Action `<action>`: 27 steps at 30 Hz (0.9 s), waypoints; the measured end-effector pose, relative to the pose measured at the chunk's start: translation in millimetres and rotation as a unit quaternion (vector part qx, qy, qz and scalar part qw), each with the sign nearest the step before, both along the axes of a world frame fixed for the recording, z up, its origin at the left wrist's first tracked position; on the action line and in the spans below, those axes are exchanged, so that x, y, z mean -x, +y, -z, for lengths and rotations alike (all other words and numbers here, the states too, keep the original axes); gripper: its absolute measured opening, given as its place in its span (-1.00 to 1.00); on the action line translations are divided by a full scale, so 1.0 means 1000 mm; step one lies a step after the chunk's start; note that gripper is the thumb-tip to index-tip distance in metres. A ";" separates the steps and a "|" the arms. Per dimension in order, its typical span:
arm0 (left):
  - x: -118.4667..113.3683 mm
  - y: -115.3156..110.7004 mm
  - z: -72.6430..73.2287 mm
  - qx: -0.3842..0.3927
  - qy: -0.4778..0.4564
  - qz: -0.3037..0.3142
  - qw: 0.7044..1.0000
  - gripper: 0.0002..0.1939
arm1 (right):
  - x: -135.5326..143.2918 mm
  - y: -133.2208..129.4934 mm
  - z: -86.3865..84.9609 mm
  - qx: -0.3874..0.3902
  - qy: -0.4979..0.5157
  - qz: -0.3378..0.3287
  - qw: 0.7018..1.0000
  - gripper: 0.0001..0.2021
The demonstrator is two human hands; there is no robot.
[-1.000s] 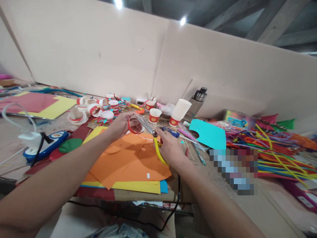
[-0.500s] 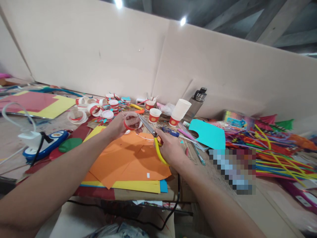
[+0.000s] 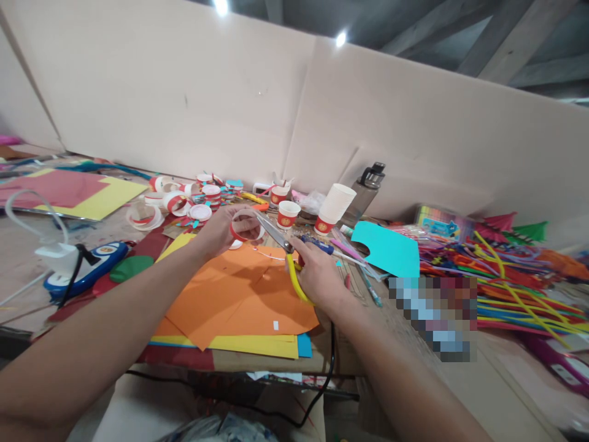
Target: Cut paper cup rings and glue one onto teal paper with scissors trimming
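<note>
My left hand is closed on a ring cut from a paper cup, white with a red band, its fingers partly inside the loop. In my right hand are scissors with yellow handles. Their blades point up and left and reach the ring's right edge; whether paper lies between them I cannot make out. Both hands are above orange paper sheets, which lie over yellow and blue sheets. A small white scrap rests on the orange paper.
Behind the hands stand paper cups, a stack of cups and a water bottle. Cut cup rings lie at the left, near a blue power strip. Pipe cleaners and a turquoise sheet are on the right.
The scissors have shifted very slightly against the ring, and their blades look nearer together. The left hand keeps its hold on the ring, almost unmoved.
</note>
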State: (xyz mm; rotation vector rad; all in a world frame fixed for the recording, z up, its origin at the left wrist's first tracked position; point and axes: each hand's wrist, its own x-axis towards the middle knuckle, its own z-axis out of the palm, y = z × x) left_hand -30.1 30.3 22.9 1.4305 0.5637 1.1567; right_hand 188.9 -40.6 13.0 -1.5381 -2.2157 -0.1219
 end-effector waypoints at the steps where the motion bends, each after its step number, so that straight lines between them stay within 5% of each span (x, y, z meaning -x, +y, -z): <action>1: -0.001 -0.001 0.000 0.004 0.010 0.013 1.000 -0.73 | 0.000 0.000 0.001 -0.001 -0.005 0.003 1.000 -0.57; 20: 0.003 -0.002 -0.003 -0.006 0.051 0.060 0.997 -0.76 | -0.001 0.002 0.004 -0.019 0.044 -0.028 0.998 -0.65; 23: -0.001 -0.002 -0.002 0.055 0.032 0.023 0.998 -0.79 | -0.003 0.007 0.006 -0.004 0.131 -0.044 0.990 -0.75; 27: -0.010 0.002 0.004 0.101 0.045 -0.099 0.989 -0.83 | 0.000 0.012 0.008 0.045 0.287 -0.032 0.956 -0.85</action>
